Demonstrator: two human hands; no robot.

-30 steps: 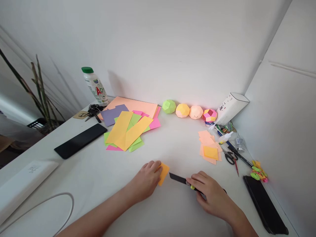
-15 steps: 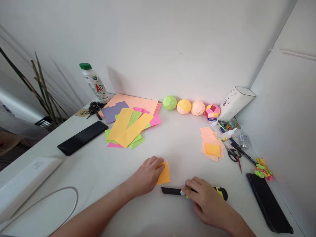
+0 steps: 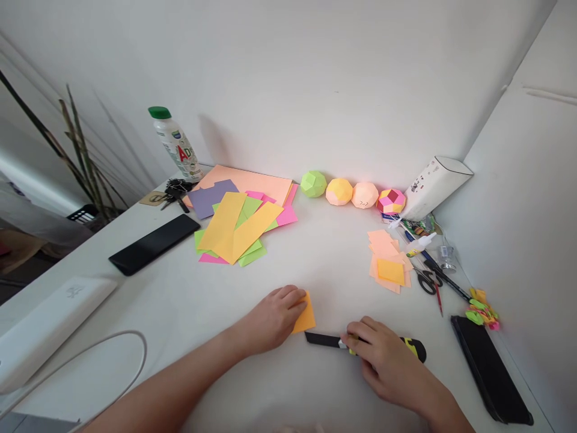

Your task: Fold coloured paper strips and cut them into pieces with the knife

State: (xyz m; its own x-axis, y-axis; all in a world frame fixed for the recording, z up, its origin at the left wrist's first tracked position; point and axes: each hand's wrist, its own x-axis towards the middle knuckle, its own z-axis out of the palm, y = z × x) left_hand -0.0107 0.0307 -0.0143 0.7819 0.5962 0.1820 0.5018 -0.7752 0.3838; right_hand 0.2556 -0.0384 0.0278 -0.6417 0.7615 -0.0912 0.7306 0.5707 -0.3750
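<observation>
My left hand (image 3: 276,319) is closed at the edge of a small orange paper piece (image 3: 306,317), fingers bent over its left side and partly hiding it. To the right, my right hand (image 3: 383,355) is wrapped round a yellow-and-black utility knife (image 3: 415,347). The knife's dark blade (image 3: 322,340) points left, its tip close to the paper's lower right corner. Beyond my hands lies a loose pile of coloured paper strips (image 3: 256,231). Peach paper squares (image 3: 383,243) with an orange square (image 3: 390,272) on top sit at the right.
Several faceted paper balls (image 3: 339,192) line the wall. At the right are scissors (image 3: 426,282), a glue bottle (image 3: 420,245), a black case (image 3: 491,370) and a white box (image 3: 437,187). Leftward stand a green-capped bottle (image 3: 177,147), a black phone-like slab (image 3: 154,243) and a white device (image 3: 56,331) with a cable.
The view has shifted slightly. My right hand and the knife have slid a little to the right. My left hand keeps its hold on the orange paper, its fingers slightly farther over it.
</observation>
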